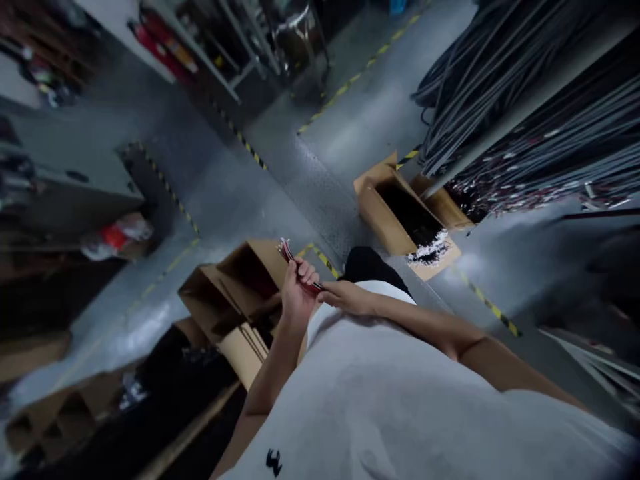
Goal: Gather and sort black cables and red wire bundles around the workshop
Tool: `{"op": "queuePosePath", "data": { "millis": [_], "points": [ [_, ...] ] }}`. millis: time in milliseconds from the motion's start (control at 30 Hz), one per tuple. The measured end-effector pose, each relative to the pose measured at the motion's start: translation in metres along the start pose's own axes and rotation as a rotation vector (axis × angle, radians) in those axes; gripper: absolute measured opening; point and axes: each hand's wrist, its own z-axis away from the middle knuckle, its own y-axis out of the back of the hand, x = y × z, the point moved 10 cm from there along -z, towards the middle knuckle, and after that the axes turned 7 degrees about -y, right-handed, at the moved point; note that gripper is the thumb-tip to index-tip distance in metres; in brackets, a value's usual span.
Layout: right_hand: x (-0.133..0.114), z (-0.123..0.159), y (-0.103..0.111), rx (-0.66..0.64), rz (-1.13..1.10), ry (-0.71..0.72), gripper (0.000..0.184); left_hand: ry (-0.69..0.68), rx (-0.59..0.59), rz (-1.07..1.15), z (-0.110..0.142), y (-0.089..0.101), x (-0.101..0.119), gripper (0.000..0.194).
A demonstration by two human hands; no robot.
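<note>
My left hand is closed around a thin bundle of red, black and white wires, held in front of my waist. The pale, splayed wire ends stick out above its fingers. At the lower end of the bundle, my right hand pinches the wires close to my left palm. Its fingertips are partly hidden. Both hands nearly touch each other.
Open cardboard boxes stand below left of my hands. Another cardboard box at the right holds dark cables with white ends. Long grey cables hang on a rack at upper right. Yellow-black tape marks the floor.
</note>
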Motion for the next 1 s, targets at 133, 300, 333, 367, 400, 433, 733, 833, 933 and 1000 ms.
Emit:
{"op": "queuePosePath", "data": {
  "millis": [133, 300, 333, 367, 400, 433, 733, 833, 933, 1000],
  "points": [
    [-0.024, -0.053, 0.050, 0.080, 0.059, 0.030, 0.023, 0.263, -0.108, 0.002, -0.071, -0.032, 0.008, 0.013],
    [-0.073, -0.134, 0.118, -0.190, -0.087, 0.184, 0.036, 0.443, -0.299, -0.044, -0.170, -0.095, 0.038, 0.024],
    [-0.085, -0.153, 0.134, -0.247, -0.105, 0.187, 0.037, 0.429, -0.324, -0.082, -0.191, -0.111, 0.050, 0.028],
    [-0.099, -0.172, 0.151, -0.280, -0.114, 0.188, 0.038, 0.398, -0.339, -0.118, -0.213, -0.129, 0.064, 0.030],
    [-0.113, -0.191, 0.170, -0.286, -0.111, 0.189, 0.036, 0.354, -0.346, -0.151, -0.235, -0.147, 0.079, 0.033],
    [-0.127, -0.211, 0.191, -0.263, -0.088, 0.191, 0.033, 0.308, -0.354, -0.176, -0.257, -0.165, 0.094, 0.035],
    [-0.166, -0.299, 0.416, 0.258, 0.190, 0.156, 0.045, 0.268, -0.420, -0.355, -0.440, -0.279, 0.096, 0.051],
    [-0.156, -0.303, 0.532, 0.472, -0.067, 0.134, 0.072, 0.408, -0.478, -0.501, -0.493, -0.321, 0.051, 0.056],
    [-0.168, -0.324, 0.634, 0.485, -0.275, 0.139, 0.084, 0.513, -0.599, -0.601, -0.541, -0.388, 0.010, 0.061],
    [-0.189, -0.345, 0.691, 0.382, -0.353, 0.110, 0.081, 0.554, -0.655, -0.649, -0.573, -0.442, -0.013, 0.064]
  ]
}}
